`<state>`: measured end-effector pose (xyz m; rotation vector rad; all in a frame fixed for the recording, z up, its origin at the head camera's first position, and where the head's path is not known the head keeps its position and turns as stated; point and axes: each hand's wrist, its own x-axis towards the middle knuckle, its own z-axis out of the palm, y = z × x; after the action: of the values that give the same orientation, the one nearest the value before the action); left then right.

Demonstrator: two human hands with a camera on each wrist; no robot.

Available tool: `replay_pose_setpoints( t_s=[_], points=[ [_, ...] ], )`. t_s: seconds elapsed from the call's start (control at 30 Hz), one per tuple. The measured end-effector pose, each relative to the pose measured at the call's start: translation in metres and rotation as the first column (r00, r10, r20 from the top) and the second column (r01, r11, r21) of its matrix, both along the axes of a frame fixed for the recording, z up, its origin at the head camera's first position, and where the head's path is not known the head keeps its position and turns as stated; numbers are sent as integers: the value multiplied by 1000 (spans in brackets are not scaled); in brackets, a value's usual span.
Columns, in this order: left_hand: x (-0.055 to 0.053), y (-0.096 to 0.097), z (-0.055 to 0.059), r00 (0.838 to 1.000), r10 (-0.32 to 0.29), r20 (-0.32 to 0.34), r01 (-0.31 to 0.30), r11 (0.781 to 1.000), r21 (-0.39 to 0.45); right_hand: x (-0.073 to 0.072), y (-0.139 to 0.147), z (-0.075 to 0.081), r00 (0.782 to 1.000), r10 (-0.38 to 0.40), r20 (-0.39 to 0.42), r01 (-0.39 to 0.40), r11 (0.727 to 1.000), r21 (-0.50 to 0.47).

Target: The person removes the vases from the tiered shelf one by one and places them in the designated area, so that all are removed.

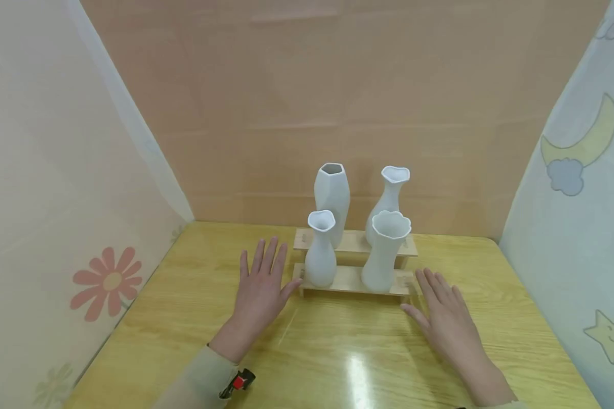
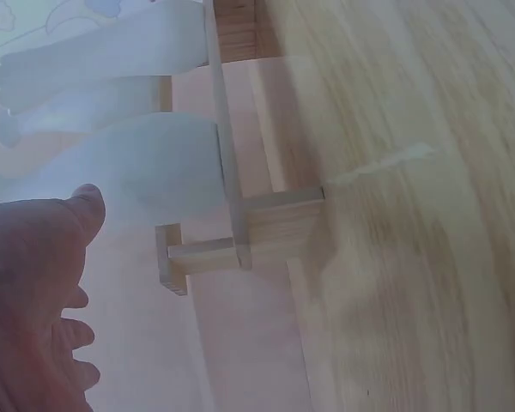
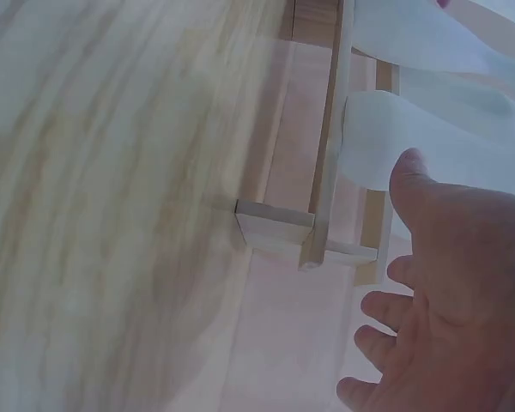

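A two-tier wooden stand holds several white vases. On its lower step are a narrow-necked vase at left and a wide-mouthed, scalloped vase at right. Behind them, the upper step carries a faceted vase and a vase with a flared, wavy rim. My left hand is spread beside the stand's left end, thumb toward the narrow-necked vase. Beyond the right end, my right hand has its fingers extended and its thumb apart. Neither hand holds anything.
The stand is on a wood-grain table. An orange-brown backdrop rises behind it. Pale patterned sheets flank the table, a flower on the left one and a moon on the right.
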<state>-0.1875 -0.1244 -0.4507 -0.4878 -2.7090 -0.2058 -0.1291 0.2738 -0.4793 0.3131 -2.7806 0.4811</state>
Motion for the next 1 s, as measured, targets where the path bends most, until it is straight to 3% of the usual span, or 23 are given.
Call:
replay_pose_setpoints(
  t_s=[0.3, 0.67, 1.0],
  points=[
    [1, 5, 6, 999, -22, 39, 18, 995, 103, -4, 1, -8, 1000, 14, 13, -13, 995, -102],
    [1, 11, 13, 999, -31, -29, 35, 986, 160, -13, 2, -9, 980, -11, 198, 61, 966, -251],
    [0, 18, 22, 998, -49, -40, 57, 971, 233, -22, 2, -15, 970, 38, 241, 59, 922, -382]
  ],
)
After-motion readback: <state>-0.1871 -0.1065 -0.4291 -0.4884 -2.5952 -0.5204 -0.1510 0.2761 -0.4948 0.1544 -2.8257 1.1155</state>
